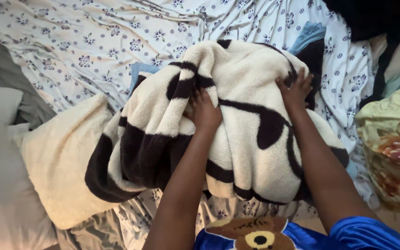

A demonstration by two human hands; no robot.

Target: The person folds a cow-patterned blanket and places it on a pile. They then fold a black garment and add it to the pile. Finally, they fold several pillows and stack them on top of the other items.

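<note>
A thick cream fleece blanket (241,88) with dark brown bands lies bunched on a bed. My left hand (204,111) presses into its middle, fingers curled into the pile and gripping a fold. My right hand (295,90) clutches the blanket's upper right part, fingers dug into the fabric near a dark patch. A flat part of the same blanket (61,157) spreads out to the left. Both forearms reach up from the bottom of the view.
A white bedsheet (93,41) with small blue flowers covers the bed. A grey and white pillow (1,139) lies at left. A yellow floral cloth (394,139) sits at right, dark clothing (371,18) at top right, blue fabric (309,34) behind the blanket.
</note>
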